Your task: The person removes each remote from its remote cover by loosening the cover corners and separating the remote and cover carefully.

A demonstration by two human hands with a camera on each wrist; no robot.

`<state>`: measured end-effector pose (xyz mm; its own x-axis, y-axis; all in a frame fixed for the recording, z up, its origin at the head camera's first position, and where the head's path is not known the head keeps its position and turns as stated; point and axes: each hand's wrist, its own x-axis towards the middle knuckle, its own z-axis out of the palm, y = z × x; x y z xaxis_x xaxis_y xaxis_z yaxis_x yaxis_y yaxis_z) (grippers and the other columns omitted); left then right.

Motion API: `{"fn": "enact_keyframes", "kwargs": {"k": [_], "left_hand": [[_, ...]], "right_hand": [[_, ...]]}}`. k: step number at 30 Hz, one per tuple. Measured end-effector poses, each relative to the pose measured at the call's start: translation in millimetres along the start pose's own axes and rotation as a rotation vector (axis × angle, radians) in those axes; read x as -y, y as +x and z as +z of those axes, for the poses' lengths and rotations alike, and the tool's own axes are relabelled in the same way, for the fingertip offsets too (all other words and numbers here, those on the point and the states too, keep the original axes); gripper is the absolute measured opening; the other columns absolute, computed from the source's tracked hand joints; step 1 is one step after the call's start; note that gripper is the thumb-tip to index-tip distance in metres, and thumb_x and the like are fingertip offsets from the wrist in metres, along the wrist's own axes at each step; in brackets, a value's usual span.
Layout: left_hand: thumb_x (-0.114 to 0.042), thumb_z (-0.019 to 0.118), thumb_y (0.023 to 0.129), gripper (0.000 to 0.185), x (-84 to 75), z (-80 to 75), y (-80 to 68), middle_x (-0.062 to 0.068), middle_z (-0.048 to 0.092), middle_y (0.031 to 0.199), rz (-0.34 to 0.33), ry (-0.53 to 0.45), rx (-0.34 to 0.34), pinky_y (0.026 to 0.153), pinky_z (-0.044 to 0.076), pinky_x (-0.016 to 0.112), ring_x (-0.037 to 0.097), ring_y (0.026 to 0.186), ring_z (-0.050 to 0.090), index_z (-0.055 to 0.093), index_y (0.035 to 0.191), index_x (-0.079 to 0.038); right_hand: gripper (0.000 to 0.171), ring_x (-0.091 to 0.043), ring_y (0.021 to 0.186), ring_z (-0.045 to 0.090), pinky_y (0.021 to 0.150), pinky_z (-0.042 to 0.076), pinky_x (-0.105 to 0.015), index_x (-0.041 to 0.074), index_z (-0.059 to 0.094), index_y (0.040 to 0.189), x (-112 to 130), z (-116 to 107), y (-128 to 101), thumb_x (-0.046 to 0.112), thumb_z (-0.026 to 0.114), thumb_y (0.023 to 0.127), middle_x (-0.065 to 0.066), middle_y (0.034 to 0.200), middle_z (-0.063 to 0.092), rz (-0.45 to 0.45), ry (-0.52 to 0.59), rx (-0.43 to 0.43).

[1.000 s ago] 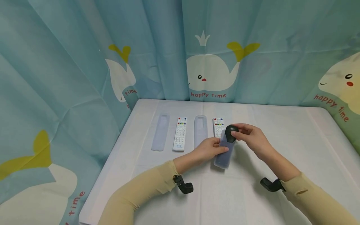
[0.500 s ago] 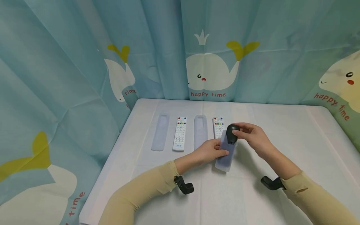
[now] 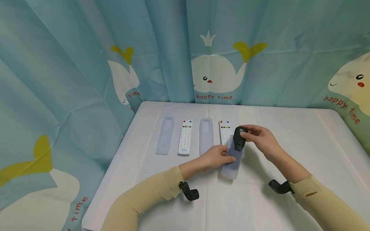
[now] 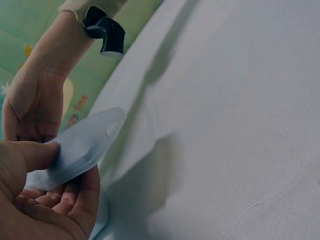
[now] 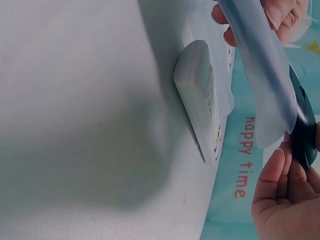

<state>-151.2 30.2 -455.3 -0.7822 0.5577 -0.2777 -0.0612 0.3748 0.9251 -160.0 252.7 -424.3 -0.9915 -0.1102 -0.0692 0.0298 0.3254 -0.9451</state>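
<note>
A translucent soft plastic sleeve (image 3: 233,169) tilts above the table, its lower end toward the person. My left hand (image 3: 213,158) pinches it between thumb and fingers, as the left wrist view confirms with the sleeve (image 4: 82,147) close up. A glossy black rounded device (image 3: 239,138) overlaps the sleeve's upper end; its kind is unclear. My right hand (image 3: 262,141) pinches the device's outer end. In the right wrist view the black device (image 5: 305,135) lies partly behind the sleeve (image 5: 267,80); whether it is inside is hidden. Just behind both hands lies a white remote control (image 3: 224,130), partly covered.
To the left on the white table (image 3: 303,144) lie another white remote control (image 3: 185,138) and two flat translucent sleeves, one far left (image 3: 164,137) and one nearer the hands (image 3: 206,133). A blue whale-print curtain (image 3: 170,64) hangs behind and along the left side.
More of the black device shows at the sleeve's upper end, its tip raised slightly. The sleeve and left hand have shifted a little toward the person.
</note>
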Motion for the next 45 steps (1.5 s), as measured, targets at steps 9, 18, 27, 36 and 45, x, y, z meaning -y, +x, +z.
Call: {"fn": "enact_keyframes", "kwargs": {"k": [9,18,27,36,45], "left_hand": [[-0.018,0.075,0.095,0.032,4.4,0.9,-1.0,0.004,0.075,0.101,0.007,0.008,-0.008,0.076,0.055,0.024,0.006,0.090,0.067,0.068,0.119,0.001],[-0.015,0.073,0.096,0.032,8.0,3.1,-3.3,0.004,0.076,0.099,0.004,-0.024,0.033,0.073,0.053,0.022,0.006,0.085,0.064,0.067,0.122,0.002],[-0.018,0.075,0.094,0.035,4.6,3.3,-4.9,0.007,0.074,0.104,-0.020,-0.093,0.033,0.077,0.054,0.025,0.009,0.091,0.066,0.062,0.121,0.001],[-0.022,0.080,0.090,0.035,4.2,7.1,3.5,0.002,0.071,0.102,-0.021,-0.098,-0.050,0.078,0.054,0.028,0.010,0.090,0.065,0.062,0.116,-0.005],[-0.019,0.078,0.092,0.043,-0.1,9.4,6.1,0.002,0.068,0.110,0.024,-0.067,-0.074,0.080,0.053,0.029,0.010,0.094,0.064,0.061,0.128,-0.005]], "right_hand": [[0.052,-0.007,0.091,0.067,0.087,0.055,-0.028,-0.003,0.056,0.141,0,-2,1,0.028,0.068,0.101,0.005,0.104,0.069,0.004,-0.013,-0.004],[0.056,-0.006,0.090,0.067,0.085,0.056,-0.027,-0.005,0.055,0.142,2,-8,3,0.029,0.069,0.100,0.007,0.103,0.068,0.002,0.036,-0.034],[0.058,-0.007,0.090,0.069,0.083,0.057,-0.023,-0.010,0.049,0.143,2,-9,4,0.023,0.069,0.100,0.003,0.104,0.066,-0.004,0.191,-0.005],[0.050,-0.008,0.092,0.068,0.082,0.057,-0.024,-0.004,0.053,0.137,5,-1,5,0.015,0.074,0.096,0.002,0.102,0.069,-0.006,0.324,0.000],[0.070,-0.012,0.094,0.070,0.089,0.053,-0.022,0.003,0.037,0.155,7,0,1,0.017,0.074,0.097,-0.001,0.111,0.072,-0.020,0.142,0.078]]}}
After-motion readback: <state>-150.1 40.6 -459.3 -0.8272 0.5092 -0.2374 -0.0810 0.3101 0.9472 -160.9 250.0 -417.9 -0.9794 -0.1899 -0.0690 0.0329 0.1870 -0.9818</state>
